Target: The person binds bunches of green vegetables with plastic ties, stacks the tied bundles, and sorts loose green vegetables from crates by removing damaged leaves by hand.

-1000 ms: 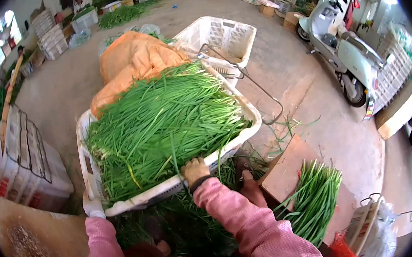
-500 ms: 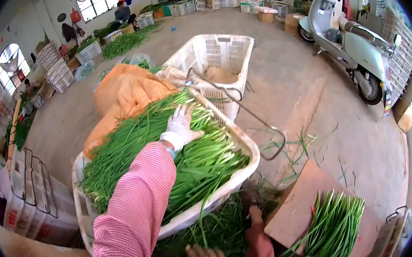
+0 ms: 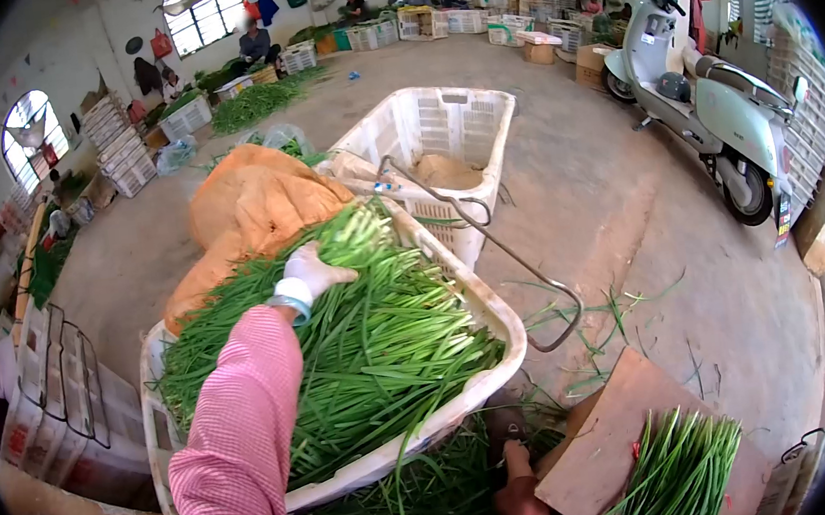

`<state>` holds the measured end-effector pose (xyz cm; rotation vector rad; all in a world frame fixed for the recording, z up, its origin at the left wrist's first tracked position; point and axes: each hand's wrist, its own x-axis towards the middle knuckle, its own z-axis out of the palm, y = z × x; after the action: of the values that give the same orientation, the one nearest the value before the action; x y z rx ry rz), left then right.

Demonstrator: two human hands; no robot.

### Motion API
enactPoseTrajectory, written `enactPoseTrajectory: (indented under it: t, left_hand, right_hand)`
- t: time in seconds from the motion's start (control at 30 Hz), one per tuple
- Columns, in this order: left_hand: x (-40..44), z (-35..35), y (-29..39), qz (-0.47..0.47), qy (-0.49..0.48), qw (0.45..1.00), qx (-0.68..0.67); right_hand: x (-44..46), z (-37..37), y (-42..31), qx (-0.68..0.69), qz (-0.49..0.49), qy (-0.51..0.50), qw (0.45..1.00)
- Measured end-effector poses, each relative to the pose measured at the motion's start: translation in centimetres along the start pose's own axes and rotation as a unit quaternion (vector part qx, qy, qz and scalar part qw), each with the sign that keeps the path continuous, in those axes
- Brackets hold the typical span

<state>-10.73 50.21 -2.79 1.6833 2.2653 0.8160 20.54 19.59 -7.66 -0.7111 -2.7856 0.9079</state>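
Note:
My left hand (image 3: 312, 273), in a white glove, grips green stalks near the top of the heap; its fingertips are hidden among them. The long green stalks (image 3: 373, 362) fill a white plastic crate (image 3: 448, 407), their pale ends toward the right side. An orange cloth (image 3: 251, 199) lies over the crate's far left part. Of my right hand nothing clear shows; only a small blurred patch is at the bottom edge. A separate bunch of stalks (image 3: 681, 471) rests on a brown board (image 3: 608, 443) at the lower right.
Behind is another white crate (image 3: 465, 131), with a metal hook (image 3: 523, 256) beside it. A scooter (image 3: 709, 116) stands at the right. Stacked crates (image 3: 72, 414) are at the left. A person (image 3: 256, 45) and others sit among crates at the back.
My left hand first held the crate's left rim, then moved onto the stalks and now grips some, further left. My right hand left the near rim and dropped almost out of view.

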Motion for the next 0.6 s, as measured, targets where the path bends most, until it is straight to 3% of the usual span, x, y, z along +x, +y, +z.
enactPoseTrajectory:
  t: [0.07,0.1,0.17,0.2,0.27,0.3,0.33,0.37,0.43,0.47,0.53,0.6]
  left_hand:
    - [-0.1,-2.1,-3.4,0.003,0.011,0.978,-0.206]
    - [-1.2,-3.9,-3.3,0.000,0.021,0.979,-0.202]
    - [-3.9,-7.3,-1.9,0.013,-0.010,0.947,-0.320]
    - [-4.8,-8.1,-2.2,0.025,-0.018,0.941,-0.337]
    - [-6.7,-9.2,-2.9,0.082,-0.021,0.941,-0.329]
    - [-7.8,-9.7,-3.0,0.126,-0.012,0.950,-0.286]
    - [-9.1,-10.0,-2.8,0.115,-0.050,0.931,-0.343]
    - [-10.4,-10.4,-2.3,0.138,-0.059,0.923,-0.354]
    - [-12.5,-10.1,-3.0,0.094,-0.098,0.879,-0.457]
    - [-13.7,-10.8,-2.4,0.114,-0.103,0.912,-0.381]
    - [-14.8,-10.2,-4.4,0.137,-0.067,0.943,-0.296]
    - [-15.0,-9.6,-7.1,0.156,-0.068,0.964,-0.202]
  right_hand:
    - [0.8,-2.1,1.0,0.098,0.003,0.101,0.990]
    - [1.4,-5.0,1.2,0.113,0.013,0.076,0.991]
    - [3.9,-6.4,3.7,0.348,0.031,0.099,0.932]
    - [5.7,-8.7,4.5,0.412,-0.004,0.128,0.902]
    - [11.1,-12.0,5.4,0.267,-0.033,0.288,0.919]
    - [14.5,-12.5,6.3,0.313,-0.063,0.321,0.892]
    - [17.1,-13.4,6.8,0.219,-0.066,0.338,0.913]
    - [19.6,-13.9,6.7,0.211,-0.088,0.349,0.909]
    - [24.0,-13.6,6.1,0.196,-0.111,0.358,0.906]
    - [24.8,-13.8,3.9,0.389,-0.159,0.289,0.860]
    - [27.0,-11.7,1.7,0.592,-0.262,0.230,0.727]
    - [26.7,-11.1,0.0,0.581,-0.236,0.239,0.741]
